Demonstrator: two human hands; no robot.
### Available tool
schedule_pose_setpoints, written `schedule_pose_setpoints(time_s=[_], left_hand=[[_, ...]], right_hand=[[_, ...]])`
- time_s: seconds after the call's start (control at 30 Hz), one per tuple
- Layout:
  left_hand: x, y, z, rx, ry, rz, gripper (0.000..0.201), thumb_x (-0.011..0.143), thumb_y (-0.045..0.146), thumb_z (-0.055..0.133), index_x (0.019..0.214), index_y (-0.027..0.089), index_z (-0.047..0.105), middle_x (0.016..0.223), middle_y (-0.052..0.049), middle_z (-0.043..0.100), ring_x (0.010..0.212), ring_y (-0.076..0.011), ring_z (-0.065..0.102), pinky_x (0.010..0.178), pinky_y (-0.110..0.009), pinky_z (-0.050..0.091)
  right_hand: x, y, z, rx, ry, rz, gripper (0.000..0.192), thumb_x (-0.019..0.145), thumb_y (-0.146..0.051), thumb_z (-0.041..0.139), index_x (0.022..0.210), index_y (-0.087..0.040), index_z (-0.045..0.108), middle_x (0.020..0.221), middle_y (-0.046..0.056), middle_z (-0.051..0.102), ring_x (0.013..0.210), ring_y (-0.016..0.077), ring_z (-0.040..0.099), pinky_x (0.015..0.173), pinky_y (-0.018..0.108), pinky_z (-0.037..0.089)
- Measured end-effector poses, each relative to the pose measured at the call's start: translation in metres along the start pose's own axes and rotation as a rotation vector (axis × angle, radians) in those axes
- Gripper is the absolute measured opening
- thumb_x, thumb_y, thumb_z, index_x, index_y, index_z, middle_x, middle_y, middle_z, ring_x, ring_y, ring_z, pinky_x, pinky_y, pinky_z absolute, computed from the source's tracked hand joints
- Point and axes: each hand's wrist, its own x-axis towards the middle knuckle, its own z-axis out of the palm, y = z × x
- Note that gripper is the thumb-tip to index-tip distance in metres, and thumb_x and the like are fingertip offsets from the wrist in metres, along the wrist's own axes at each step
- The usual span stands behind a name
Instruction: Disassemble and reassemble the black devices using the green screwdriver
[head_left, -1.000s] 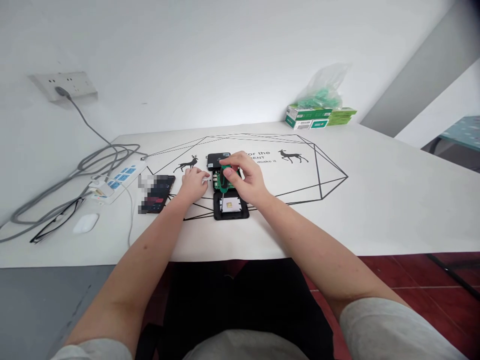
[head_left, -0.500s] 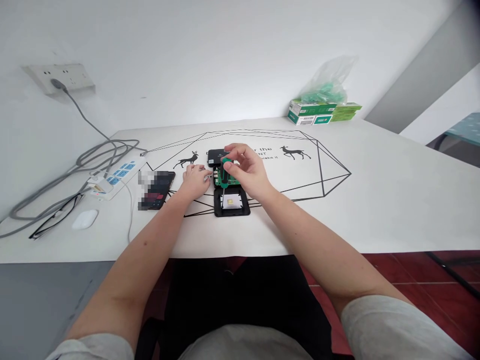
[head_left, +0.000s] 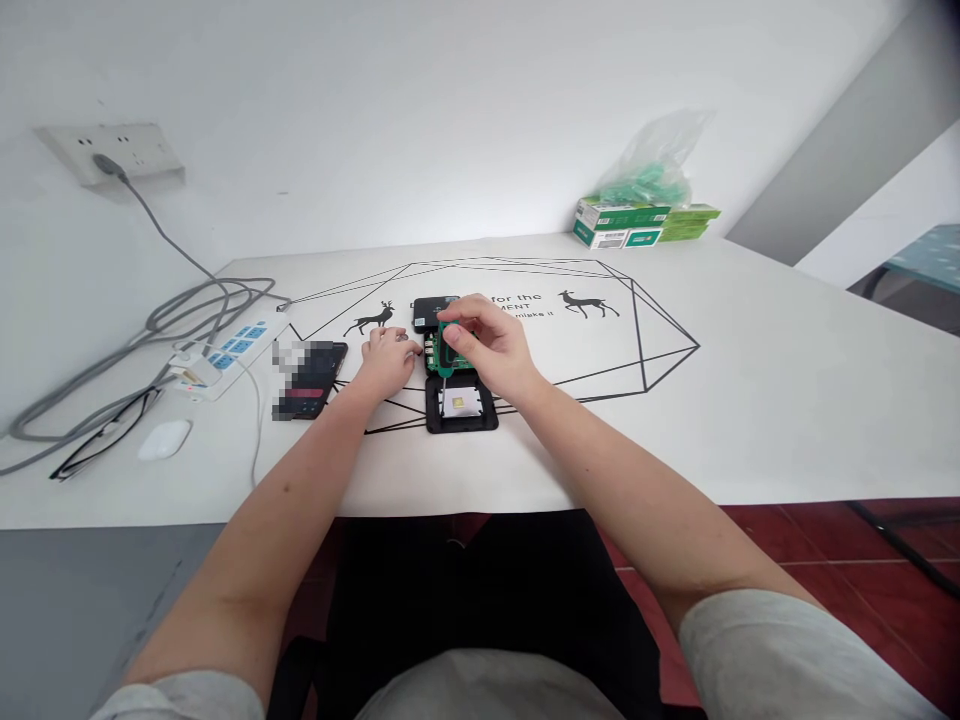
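Observation:
My right hand [head_left: 491, 350] grips a small green-handled screwdriver [head_left: 446, 345], held upright with its tip down on a green circuit board [head_left: 436, 357]. My left hand [head_left: 386, 362] rests on the table at the board's left edge, fingers curled against it. In front of the board lies an open black case half [head_left: 461, 410] with a pale square pad inside. Behind the board sits another black case part [head_left: 431, 312].
A phone [head_left: 311, 378] lies left of my hands. Further left are a power strip [head_left: 229, 355], grey cables [head_left: 157, 325], glasses [head_left: 97, 440] and a white earbud case [head_left: 165, 438]. Green boxes [head_left: 637, 225] under a plastic bag stand at the back right. A wall socket [head_left: 112, 150] is at upper left.
My right hand has shifted its fingers slightly on the screwdriver handle; the tool stays over the board. The view has drifted a little. My left hand stays put.

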Motion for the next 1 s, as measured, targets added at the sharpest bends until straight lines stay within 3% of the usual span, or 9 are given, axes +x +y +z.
schedule_pose_setpoints(time_s=[0.17, 0.43, 0.6, 0.7, 0.83, 1.0], left_hand=[[-0.001, 0.002, -0.003, 0.006, -0.008, 0.005, 0.03, 0.102, 0.026, 0.059, 0.118, 0.033, 0.084, 0.155, -0.011, 0.061, 0.147, -0.044, 0.04, 0.115, -0.066, 0.045], [-0.001, 0.002, -0.003, 0.014, -0.014, 0.015, 0.031, 0.103, 0.028, 0.058, 0.119, 0.033, 0.084, 0.155, -0.011, 0.061, 0.146, -0.0431, 0.04, 0.115, -0.064, 0.044], [-0.002, 0.003, -0.004, 0.021, -0.008, 0.009, 0.031, 0.102, 0.026, 0.058, 0.117, 0.032, 0.084, 0.154, -0.012, 0.062, 0.146, -0.044, 0.04, 0.114, -0.066, 0.045], [-0.002, 0.004, -0.004, 0.03, -0.013, 0.012, 0.031, 0.103, 0.028, 0.057, 0.119, 0.033, 0.084, 0.154, -0.011, 0.061, 0.146, -0.043, 0.04, 0.115, -0.065, 0.045], [-0.002, 0.005, -0.003, 0.043, -0.021, 0.007, 0.032, 0.105, 0.03, 0.055, 0.122, 0.033, 0.082, 0.155, -0.01, 0.06, 0.147, -0.0415, 0.04, 0.116, -0.064, 0.045], [-0.001, 0.004, -0.001, 0.049, -0.011, 0.009, 0.031, 0.104, 0.028, 0.056, 0.119, 0.032, 0.083, 0.155, -0.011, 0.06, 0.147, -0.042, 0.039, 0.116, -0.064, 0.045]], right_hand=[[0.0, -0.003, -0.005, -0.034, -0.03, -0.051, 0.036, 0.103, -0.062, 0.068, 0.114, -0.032, 0.084, 0.103, 0.006, 0.072, 0.095, 0.0216, 0.066, 0.087, 0.044, 0.06], [0.003, 0.002, -0.007, 0.117, -0.039, 0.103, 0.026, 0.098, -0.052, 0.077, 0.107, -0.028, 0.081, 0.099, 0.002, 0.071, 0.093, 0.0188, 0.068, 0.082, 0.038, 0.061], [0.002, 0.002, -0.003, 0.152, -0.041, 0.133, 0.045, 0.088, -0.064, 0.085, 0.104, -0.027, 0.066, 0.126, 0.006, 0.069, 0.109, 0.0194, 0.07, 0.087, 0.036, 0.065], [0.0, -0.003, 0.0, 0.237, -0.046, 0.185, 0.048, 0.086, -0.061, 0.089, 0.099, -0.027, 0.058, 0.143, 0.008, 0.068, 0.111, 0.0199, 0.075, 0.09, 0.038, 0.067], [-0.002, -0.004, 0.004, 0.282, -0.028, 0.181, 0.047, 0.083, -0.054, 0.094, 0.097, -0.027, 0.059, 0.129, 0.006, 0.078, 0.096, 0.0179, 0.078, 0.079, 0.036, 0.066], [-0.002, -0.001, 0.004, 0.161, 0.015, 0.072, 0.041, 0.083, -0.057, 0.092, 0.099, -0.027, 0.069, 0.112, 0.005, 0.081, 0.11, 0.023, 0.077, 0.078, 0.036, 0.062]])
